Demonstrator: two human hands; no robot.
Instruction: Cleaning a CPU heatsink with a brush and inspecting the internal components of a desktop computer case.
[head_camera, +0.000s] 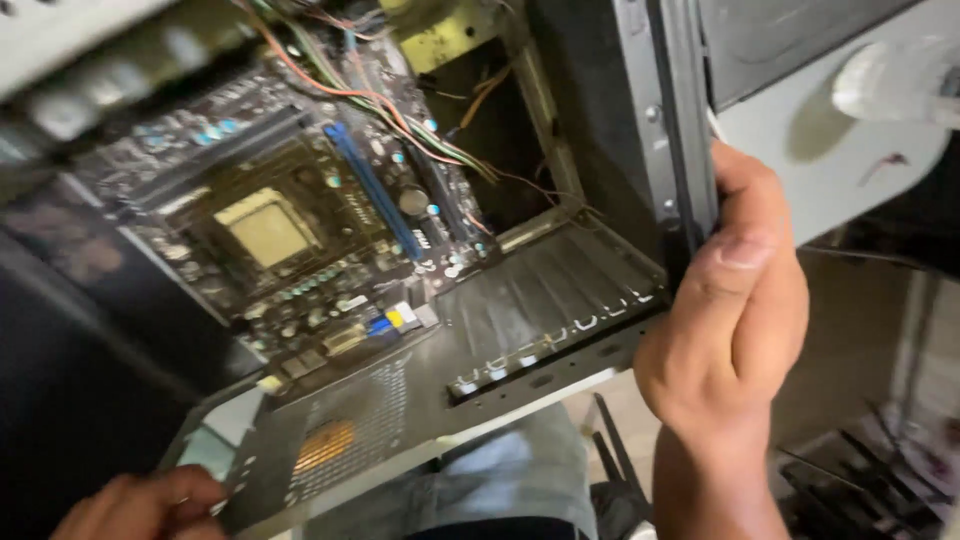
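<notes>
Left hand at the bottom edge, closest to the lens — fingers curled onto the lower left corner of the open computer case. Only the top of the hand shows; cannot tell how firmly it grips, or whether the thumb is underneath.

Right hand just beyond, forearm rising from the bottom of the frame. Fingers wrapped shut around the case's grey metal side frame, thumb pressed flat along the edge. Firm hold.

Below the case, between the two hands, a patch of pale blue fabric — looks like the person's trousers. The case sits tilted above it, open side toward the camera.

Inside the case, nearest part: perforated rear panel with a round vent grille and something orange-brown behind it. Beside it a row of expansion slot covers, dusty.

Further in, the motherboard lies fixed to the case's floor. Square processor with bare metal top in its socket at centre. Blue memory slot to its right. Small blue and yellow connectors at the board's near edge.

Farthest: bundle of coloured wires — orange, green, red — trailing across the top of the board into a dark bay. Upper left is blurred.
</notes>
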